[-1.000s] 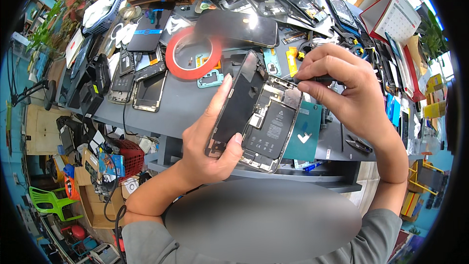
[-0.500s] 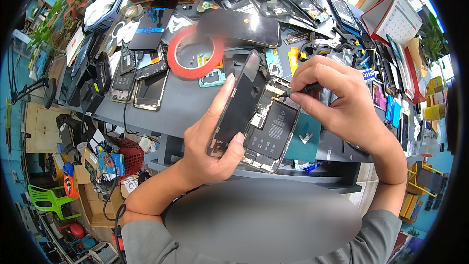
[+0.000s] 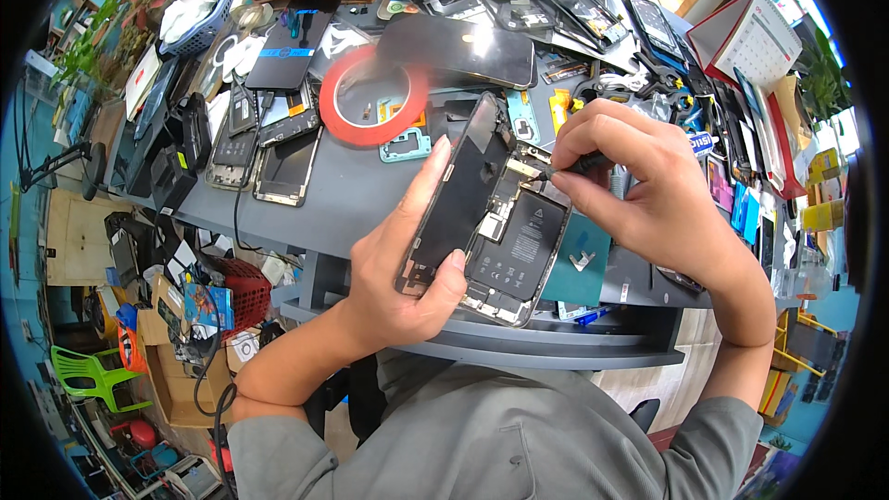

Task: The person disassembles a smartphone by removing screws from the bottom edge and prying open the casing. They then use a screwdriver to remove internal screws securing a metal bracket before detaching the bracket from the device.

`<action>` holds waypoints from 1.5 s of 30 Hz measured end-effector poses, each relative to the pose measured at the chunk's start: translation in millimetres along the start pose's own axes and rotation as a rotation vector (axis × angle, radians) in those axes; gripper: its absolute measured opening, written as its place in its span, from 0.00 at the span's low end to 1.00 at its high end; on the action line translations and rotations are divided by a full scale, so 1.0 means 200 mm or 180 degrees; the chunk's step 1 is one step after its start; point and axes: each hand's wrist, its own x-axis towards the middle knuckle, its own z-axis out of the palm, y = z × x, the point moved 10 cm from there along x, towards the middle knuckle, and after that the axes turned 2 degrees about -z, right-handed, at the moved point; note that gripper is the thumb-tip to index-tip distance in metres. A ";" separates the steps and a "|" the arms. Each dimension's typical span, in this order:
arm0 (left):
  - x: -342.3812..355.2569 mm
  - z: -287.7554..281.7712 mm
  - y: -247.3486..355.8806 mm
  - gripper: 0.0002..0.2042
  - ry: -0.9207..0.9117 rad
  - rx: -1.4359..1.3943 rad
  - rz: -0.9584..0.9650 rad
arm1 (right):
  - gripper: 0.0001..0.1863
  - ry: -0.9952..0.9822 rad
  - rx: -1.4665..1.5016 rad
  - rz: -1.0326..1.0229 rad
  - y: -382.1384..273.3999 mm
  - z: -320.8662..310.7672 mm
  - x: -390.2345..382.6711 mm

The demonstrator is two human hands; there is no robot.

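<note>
My left hand (image 3: pixel 398 278) is closed around an opened smartphone (image 3: pixel 523 245), thumb at its lower edge and fingers along the outer side. The phone's dark screen panel (image 3: pixel 454 199) is folded out to the left, beside the body. Inside the body, a black battery (image 3: pixel 532 236) and metal shields show. Between thumb and fingertips, my right hand (image 3: pixel 639 176) pinches a small dark screwdriver (image 3: pixel 587 163). Its tip reaches the upper part of the phone's inside; the exact contact point is too small to make out.
A green mat (image 3: pixel 579 278) with small metal pieces lies right of the phone. Beyond are a red tape roll (image 3: pixel 335 111), a dark phone panel (image 3: pixel 463 49) and heaped phone parts (image 3: pixel 537 0). More phones (image 3: pixel 289 169) lie at left. A desk calendar (image 3: pixel 750 42) stands far right.
My hands, the phone and the screwdriver keep nearly the same places. The whole view has shifted very slightly.
</note>
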 end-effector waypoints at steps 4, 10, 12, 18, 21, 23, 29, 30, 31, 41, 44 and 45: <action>0.00 0.00 0.00 0.42 0.0032 0.0089 0.0065 | 0.10 -0.0031 -0.0052 -0.0038 0.00 0.00 0.01; 0.00 0.00 0.00 0.42 0.0007 0.0075 -0.0044 | 0.07 -0.0238 -0.0602 -0.0437 -0.14 0.06 0.11; 0.01 0.00 0.00 0.43 -0.0092 0.0139 -0.0033 | 0.07 -0.0890 -0.1358 -0.0203 -0.16 0.12 0.16; 0.01 0.00 -0.02 0.43 -0.0046 0.0245 -0.0036 | 0.14 -0.1482 -0.1027 -0.0582 -0.13 0.14 0.21; 0.02 0.02 0.01 0.42 -0.0060 0.0255 -0.0104 | 0.11 -0.1583 -0.1136 -0.0556 -0.13 0.13 0.23; 0.01 0.02 0.00 0.42 -0.0055 0.0175 -0.0127 | 0.10 -0.1800 -0.1164 -0.0459 -0.13 0.14 0.25; 0.03 0.03 0.03 0.43 -0.0106 0.0379 -0.0055 | 0.09 -0.1398 -0.1319 -0.0584 -0.14 0.10 0.23; 0.03 0.03 0.03 0.43 -0.0107 0.0333 -0.0095 | 0.09 -0.1484 -0.1279 -0.0552 -0.13 0.11 0.22; 0.03 0.03 0.02 0.43 -0.0095 0.0286 -0.0139 | 0.09 -0.1461 -0.1251 -0.0532 -0.12 0.12 0.22; 0.02 0.03 0.02 0.42 -0.0113 0.0265 -0.0160 | 0.10 -0.1303 -0.1075 -0.0256 -0.13 0.04 0.21; 0.02 0.03 0.02 0.42 -0.0057 0.0291 -0.0127 | 0.11 -0.1673 -0.1079 -0.0072 -0.09 0.07 0.19; 0.02 0.03 0.02 0.42 -0.0058 0.0294 -0.0120 | 0.09 -0.1686 -0.1147 -0.0050 -0.09 0.08 0.19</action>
